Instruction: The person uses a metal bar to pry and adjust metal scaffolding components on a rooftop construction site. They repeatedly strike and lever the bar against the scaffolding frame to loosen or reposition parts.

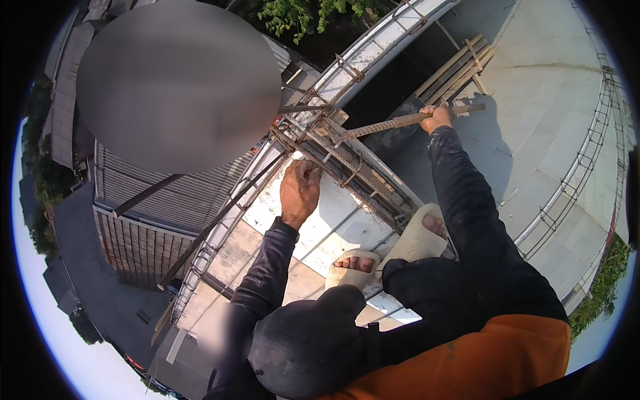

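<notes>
My right hand (437, 117) is closed around a rusty, partly ribbed steel bar (390, 126), which slants from the rebar joint up to the right. Its far end sticks out beyond my fist. My left hand (300, 192) is down at the white-splashed surface, close beside the rebar cage (353, 173) where several bars cross. Its fingers are curled inward, and what they hold, if anything, is hidden. Tied ribbed bars and stirrups run through the cage along a narrow beam.
My sandalled feet (357, 265) stand on pale boards beside the cage. Another rebar cage (373, 47) follows the curved edge. A deep dark gap lies beyond, with a wooden frame (460, 67). Corrugated roofs (160, 187) lie far below at left. A blurred patch hides the upper left.
</notes>
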Available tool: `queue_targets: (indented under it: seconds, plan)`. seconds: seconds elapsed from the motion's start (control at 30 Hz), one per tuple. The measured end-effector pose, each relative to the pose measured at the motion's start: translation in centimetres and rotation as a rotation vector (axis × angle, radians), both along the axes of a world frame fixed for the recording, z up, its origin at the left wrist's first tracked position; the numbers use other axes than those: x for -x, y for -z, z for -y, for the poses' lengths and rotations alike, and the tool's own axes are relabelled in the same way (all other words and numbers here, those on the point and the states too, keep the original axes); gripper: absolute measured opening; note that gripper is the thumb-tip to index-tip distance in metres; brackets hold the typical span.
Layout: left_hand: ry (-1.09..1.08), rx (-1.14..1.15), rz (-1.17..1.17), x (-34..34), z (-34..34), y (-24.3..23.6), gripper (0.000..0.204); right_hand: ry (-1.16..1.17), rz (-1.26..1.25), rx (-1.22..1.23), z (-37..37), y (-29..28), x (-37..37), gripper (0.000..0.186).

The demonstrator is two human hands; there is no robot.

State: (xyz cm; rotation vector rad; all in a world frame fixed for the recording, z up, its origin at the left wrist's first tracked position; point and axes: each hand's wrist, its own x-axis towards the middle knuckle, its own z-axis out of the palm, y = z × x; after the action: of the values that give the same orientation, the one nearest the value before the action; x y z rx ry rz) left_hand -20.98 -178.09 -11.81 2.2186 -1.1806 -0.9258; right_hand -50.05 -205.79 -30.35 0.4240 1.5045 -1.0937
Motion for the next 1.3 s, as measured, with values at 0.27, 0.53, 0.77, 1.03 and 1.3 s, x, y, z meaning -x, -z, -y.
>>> queue_targets:
  seconds: [0.27, 0.53, 0.77, 1.03, 1.3]
  plan:
    - [-0.035, -0.015, -0.032, 0.1, 0.2, -0.4, 0.014, -0.096, 0.053, -0.081, -1.1, 4.2, -0.3, 0.051]
    - [-0.069, -0.085, -0.086, 0.0, 0.4, -0.5, 0.017, -0.06, 0.125, -0.134, -1.8, 6.4, -0.8, 0.041]
    - [-0.113, -0.079, -0.132, 0.2, 0.3, -0.6, 0.015, 0.027, 0.039, -0.26, -3.6, 7.9, -2.8, 0.024]
    - [-0.16, -0.074, -0.243, 0.1, 0.5, -0.7, 0.013, -0.158, -0.041, -0.395, -6.5, 10.4, -5.2, 0.024]
    - [-0.144, -0.025, -0.286, 0.0, 0.3, -0.2, 0.013, -0.096, -0.008, -0.33, -7.7, 12.9, -5.4, 0.028]
